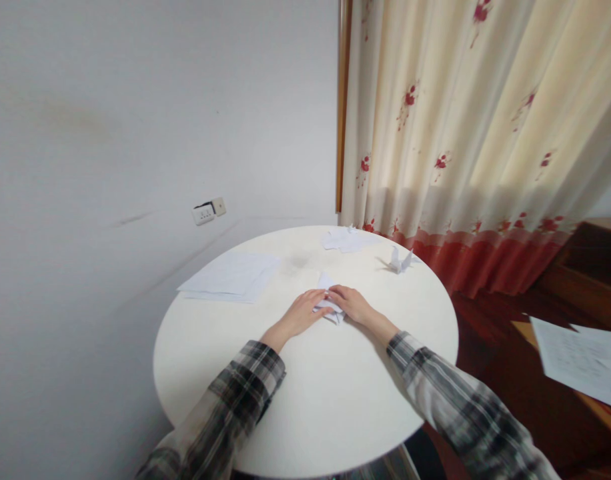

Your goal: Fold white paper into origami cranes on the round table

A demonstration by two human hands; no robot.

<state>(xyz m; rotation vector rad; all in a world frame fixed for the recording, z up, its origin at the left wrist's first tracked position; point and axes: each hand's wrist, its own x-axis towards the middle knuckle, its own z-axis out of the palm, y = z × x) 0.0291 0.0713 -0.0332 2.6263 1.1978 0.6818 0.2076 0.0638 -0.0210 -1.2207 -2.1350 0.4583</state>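
A small piece of folded white paper (336, 318) lies on the round white table (330, 407), its pointed tip aimed away from me. My left hand (305, 311) rests on its left side, thumb and fingers closed on the paper. From the right, my right hand (353, 303) presses on the same piece, its fingertips meeting those of the left near the middle. Part of the paper is hidden beneath the fingers. Beyond my right hand stands a folded paper crane (400, 261).
Flat white sheets (230, 275) are stacked at the table's left. Paper scraps (341, 239) lie at the far edge. A wall with a socket (203, 214) borders the left, a flowered curtain (435, 133) the back right. Written sheets (575, 353) sit on another surface at right.
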